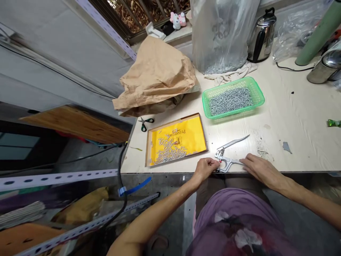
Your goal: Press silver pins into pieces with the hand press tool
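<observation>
Metal pliers (226, 159), one; my right hand (258, 170) grasped a handle (236, 161); my left hand (205, 168) bunched its fingertips at the working end (217, 155), hold I could not tell.

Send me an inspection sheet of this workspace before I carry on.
Surface: pale tabletop, marked by dark scuffs and a grey patch to the right.
Job's things: metal pliers near the front edge, handles spread; small metal pieces in a green basket, similar ones in a yellow-lined tray.
Clutter: scissors beside the tray; crumpled paper bag behind it.
Grips: left grip, fingertips at the pliers' head, any held piece indistinct; right grip, at the end of the lower handle.
Cables: thick black cable by the left corner; thin cord at back right.
Surroundings: kettle, large plastic bag, barred window.
</observation>
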Action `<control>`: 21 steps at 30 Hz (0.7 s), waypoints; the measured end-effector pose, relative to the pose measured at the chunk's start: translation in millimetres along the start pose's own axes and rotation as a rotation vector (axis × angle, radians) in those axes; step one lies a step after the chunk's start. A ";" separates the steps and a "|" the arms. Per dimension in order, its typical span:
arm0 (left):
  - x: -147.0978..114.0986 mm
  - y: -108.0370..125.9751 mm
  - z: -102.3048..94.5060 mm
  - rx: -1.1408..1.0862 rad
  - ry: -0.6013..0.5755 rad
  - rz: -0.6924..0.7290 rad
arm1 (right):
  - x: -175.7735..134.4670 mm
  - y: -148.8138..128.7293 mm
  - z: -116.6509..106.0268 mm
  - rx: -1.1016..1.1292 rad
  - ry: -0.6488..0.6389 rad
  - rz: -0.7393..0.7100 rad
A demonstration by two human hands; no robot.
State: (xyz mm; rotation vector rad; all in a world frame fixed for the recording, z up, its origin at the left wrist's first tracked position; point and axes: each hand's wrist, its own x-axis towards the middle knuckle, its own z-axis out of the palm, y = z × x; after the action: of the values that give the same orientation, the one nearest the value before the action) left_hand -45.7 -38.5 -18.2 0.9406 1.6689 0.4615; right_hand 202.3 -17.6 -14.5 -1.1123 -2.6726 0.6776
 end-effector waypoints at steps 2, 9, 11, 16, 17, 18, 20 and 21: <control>0.8 -0.4 0.1 0.024 0.002 -0.031 | -0.3 0.1 1.7 -0.012 -0.013 0.007; 1.9 11.9 -2.3 0.120 -0.078 -0.119 | -1.5 -2.7 4.2 -0.022 -0.034 0.004; 1.7 15.6 -3.0 0.128 -0.094 -0.125 | -0.4 -1.3 2.9 -0.063 -0.053 -0.007; 0.3 18.9 -2.9 0.119 -0.103 -0.127 | 13.7 15.7 -6.0 -0.206 0.057 -0.027; 0.3 18.8 -2.8 0.121 -0.102 -0.127 | 17.8 19.7 -7.9 -0.233 0.065 -0.028; 0.4 18.4 -2.8 0.123 -0.100 -0.128 | 21.7 22.8 -9.6 -0.256 0.058 -0.033; 0.9 17.3 -2.9 0.125 -0.098 -0.131 | 28.3 25.7 -12.3 -0.293 0.027 -0.049; 1.3 16.4 -3.0 0.118 -0.100 -0.136 | 30.8 25.4 -13.4 -0.306 0.014 -0.056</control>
State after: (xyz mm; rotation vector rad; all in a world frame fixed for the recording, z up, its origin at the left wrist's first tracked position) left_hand -42.9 -27.0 -6.4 0.9140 1.6703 0.2234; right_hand 200.8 24.5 -15.1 -1.0963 -2.8498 0.2545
